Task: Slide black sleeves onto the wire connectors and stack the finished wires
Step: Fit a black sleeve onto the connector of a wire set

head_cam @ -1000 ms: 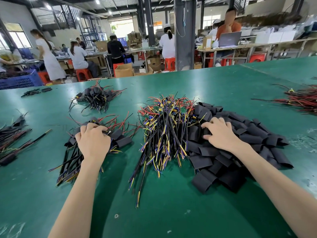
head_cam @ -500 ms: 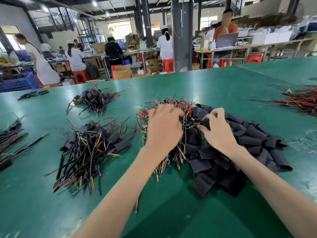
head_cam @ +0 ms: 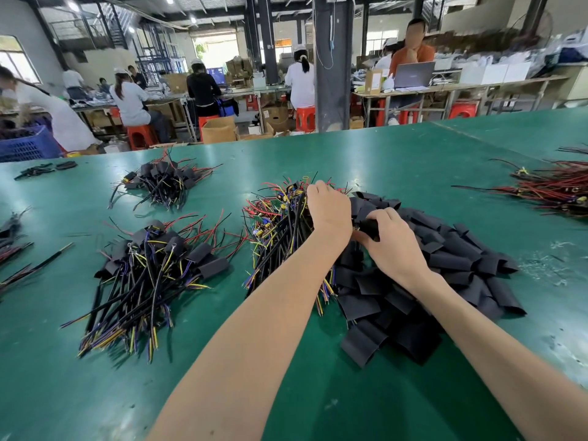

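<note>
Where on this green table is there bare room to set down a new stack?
Bare green table lies beyond the unsleeved wire pile and black sleeves, short of the red wire bundle. Another patch sits nearest the camera, left of the left hand's forearm. Around both hands it is crowded; the right hand pinches a sleeve.

No text, label, brand, number or sign can be read anywhere. The cardboard boxes [head_cam: 219,130] and the laptop [head_cam: 413,74] beyond the counter's [head_cam: 397,160] far edge show nothing legible.

Green table [head_cam: 397,160]: wire piles [head_cam: 149,275], bare wires [head_cam: 280,230], black sleeves heap [head_cam: 445,268].
</note>
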Tool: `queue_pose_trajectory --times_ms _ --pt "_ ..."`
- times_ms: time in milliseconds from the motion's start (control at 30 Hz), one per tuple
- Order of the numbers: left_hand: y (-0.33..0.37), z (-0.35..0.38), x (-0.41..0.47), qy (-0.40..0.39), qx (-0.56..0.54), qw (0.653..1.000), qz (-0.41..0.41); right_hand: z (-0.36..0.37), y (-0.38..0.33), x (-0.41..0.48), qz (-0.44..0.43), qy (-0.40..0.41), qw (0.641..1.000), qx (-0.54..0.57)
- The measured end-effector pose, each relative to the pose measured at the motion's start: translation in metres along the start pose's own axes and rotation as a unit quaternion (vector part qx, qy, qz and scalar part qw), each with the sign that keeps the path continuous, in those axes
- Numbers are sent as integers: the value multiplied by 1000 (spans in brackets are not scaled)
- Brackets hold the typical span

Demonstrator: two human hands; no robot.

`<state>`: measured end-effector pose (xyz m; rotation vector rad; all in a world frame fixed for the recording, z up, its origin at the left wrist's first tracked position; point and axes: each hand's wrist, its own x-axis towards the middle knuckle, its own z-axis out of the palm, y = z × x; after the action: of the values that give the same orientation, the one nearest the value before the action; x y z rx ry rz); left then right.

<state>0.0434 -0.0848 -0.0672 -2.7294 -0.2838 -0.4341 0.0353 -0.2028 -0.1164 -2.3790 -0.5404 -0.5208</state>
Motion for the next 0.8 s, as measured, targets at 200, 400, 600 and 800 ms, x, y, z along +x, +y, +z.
queue_pose_trajectory --times_ms 200,400,600,800 --pt "-7 -5 5 21 -139 990 -10 -1 -1 0 -5 19 1000 8" --pt "-28 -25 12 -1 -310 951 -23 2 0 0 -23 35 999 1" --pt "-45 -35 12 -11 -620 776 -116 2 0 1 -29 36 999 -2" --pt "-55 -64 14 13 -764 614 -200 0 -1 -1 -43 39 998 16"
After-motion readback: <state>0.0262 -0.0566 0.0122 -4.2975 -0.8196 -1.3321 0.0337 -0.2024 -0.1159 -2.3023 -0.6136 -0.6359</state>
